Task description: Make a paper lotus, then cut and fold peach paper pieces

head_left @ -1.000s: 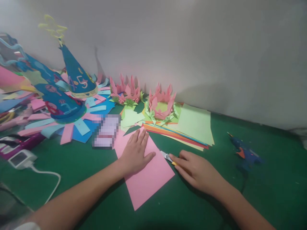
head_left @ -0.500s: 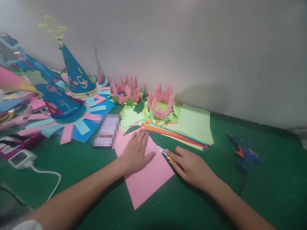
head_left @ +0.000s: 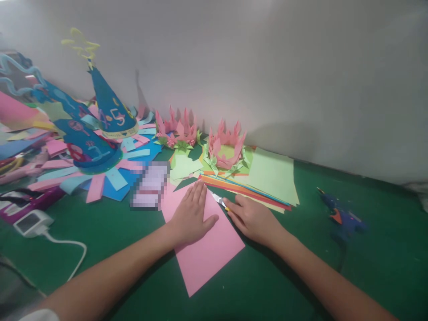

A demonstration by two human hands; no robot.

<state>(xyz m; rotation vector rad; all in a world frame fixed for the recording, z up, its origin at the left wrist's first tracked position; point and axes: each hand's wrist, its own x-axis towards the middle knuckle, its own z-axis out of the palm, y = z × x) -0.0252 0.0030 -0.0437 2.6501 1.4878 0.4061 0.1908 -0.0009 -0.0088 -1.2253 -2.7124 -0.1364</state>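
Observation:
A pink paper sheet [head_left: 207,254] lies on the green table [head_left: 110,232] in front of me. My left hand [head_left: 192,216] rests flat on its upper half, fingers stretched out and together. My right hand [head_left: 252,218] is closed round a small utility knife [head_left: 220,202] with a yellow body. The blade tip sits at the sheet's right edge, close to my left fingertips.
A stack of coloured paper [head_left: 267,178] lies behind my hands, with pink paper flowers [head_left: 225,147] on it. Blue party hats [head_left: 110,109] and paper strips fill the left. A blue glue gun [head_left: 341,214] lies right. A white charger [head_left: 31,223] and cable sit near left.
My right hand has slid the knife up along the pink sheet's right edge, away from me and to the left. My left hand has stayed pressed on the sheet.

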